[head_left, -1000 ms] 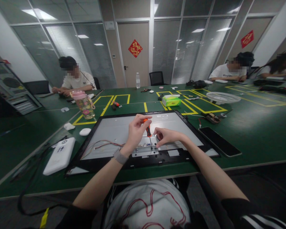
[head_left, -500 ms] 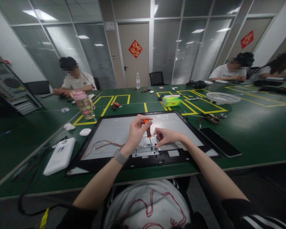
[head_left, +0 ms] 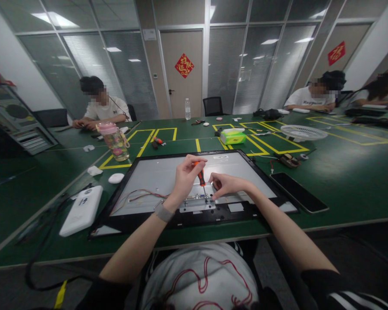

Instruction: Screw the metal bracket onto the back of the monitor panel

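My left hand is closed around the orange-and-black handle of a screwdriver. The screwdriver stands nearly upright, its shaft reaching down to a metal bracket near the front of a display panel. At the bracket's right side is my right hand, thumb at the front and curled fingers behind, gripping the bracket's edge close to the shaft. The panel lies flat with its grey metal back up, inside a black frame. Thin coloured wires run across its left part. Fingers partly hide the bracket.
Left of the panel lie a white power bank, a white mouse-shaped object and a pink-lidded bottle. To the right is a black phone. Behind are a green tissue pack and a white fan grille. Several people sit across the table.
Both hands keep their places on the screwdriver and bracket. The whole view shifts very slightly; no object has visibly moved.
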